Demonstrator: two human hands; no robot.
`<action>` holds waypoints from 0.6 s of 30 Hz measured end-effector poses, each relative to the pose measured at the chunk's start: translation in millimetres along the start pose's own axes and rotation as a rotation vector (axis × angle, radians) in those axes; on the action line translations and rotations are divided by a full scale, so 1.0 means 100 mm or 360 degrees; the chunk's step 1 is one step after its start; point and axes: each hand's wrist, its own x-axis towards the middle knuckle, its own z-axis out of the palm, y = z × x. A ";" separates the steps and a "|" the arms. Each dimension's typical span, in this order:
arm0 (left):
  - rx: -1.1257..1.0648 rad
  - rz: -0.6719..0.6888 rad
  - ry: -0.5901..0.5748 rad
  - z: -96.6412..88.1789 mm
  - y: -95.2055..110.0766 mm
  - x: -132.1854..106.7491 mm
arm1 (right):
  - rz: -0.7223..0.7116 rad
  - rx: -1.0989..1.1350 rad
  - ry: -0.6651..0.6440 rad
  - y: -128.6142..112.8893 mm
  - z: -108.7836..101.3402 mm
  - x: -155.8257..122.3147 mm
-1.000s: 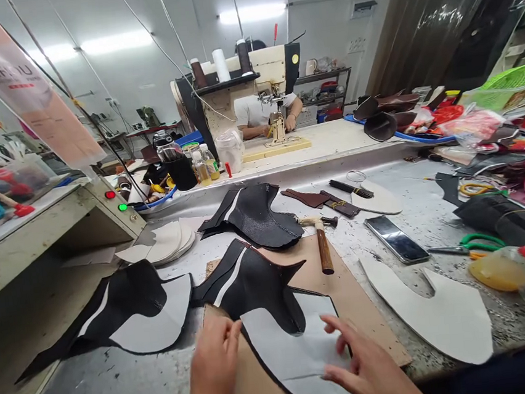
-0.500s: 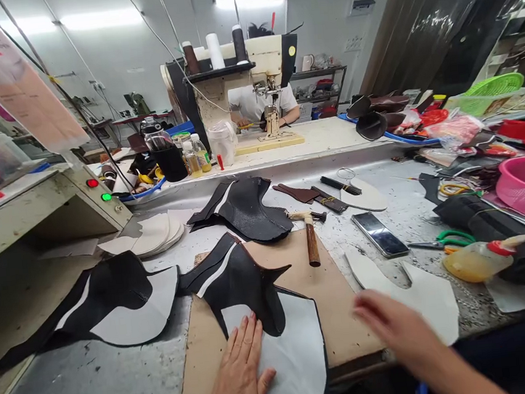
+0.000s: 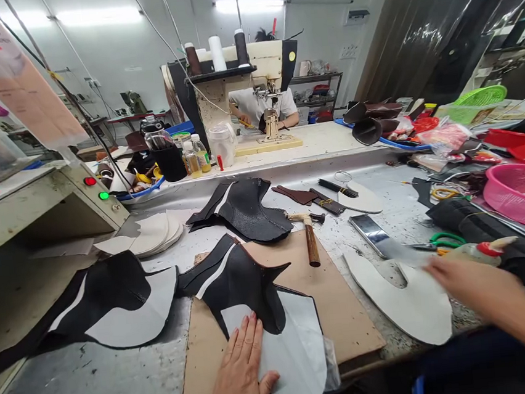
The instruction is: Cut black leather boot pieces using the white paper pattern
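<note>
My left hand (image 3: 242, 369) lies flat with fingers extended on the white lining piece (image 3: 300, 348) of a black shoe upper (image 3: 236, 267). This upper rests on a tan board (image 3: 343, 313). My right hand (image 3: 475, 282) is raised at the right, smeared by motion, its fingers pinched on a thin whitish, see-through piece (image 3: 405, 252) that blurs over the phone's lower end. Below that hand is a white U-shaped piece (image 3: 407, 307). A hammer (image 3: 312, 242) lies on the board's far edge. Some clear film (image 3: 331, 364) shows at the right edge of the lining.
Another black-and-white upper (image 3: 118, 297) lies left, and a black upper (image 3: 249, 210) behind. White cut pieces (image 3: 154, 232), a phone (image 3: 368, 233), scissors (image 3: 447, 240), a glue bottle (image 3: 485, 250) and a pink basket (image 3: 522, 190) surround the board. Beyond the sewing machine (image 3: 273, 66), a person sits.
My right hand has moved right and slightly up from beside the board, and a blurred whitish piece now shows at its fingertips. My left hand stays on the lining.
</note>
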 end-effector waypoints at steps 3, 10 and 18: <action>0.0004 -0.0003 -0.0005 0.01 0.00 0.00 | -0.0057 0.0175 -0.0722 0.17 -0.01 -0.36; 0.0103 0.0033 0.0059 -0.02 -0.01 0.02 | -0.0650 0.0609 -0.0400 -1.39 0.72 -0.83; 0.0001 0.0001 0.0107 0.01 -0.01 0.03 | -0.0566 0.0319 -0.0551 -1.57 0.71 -0.26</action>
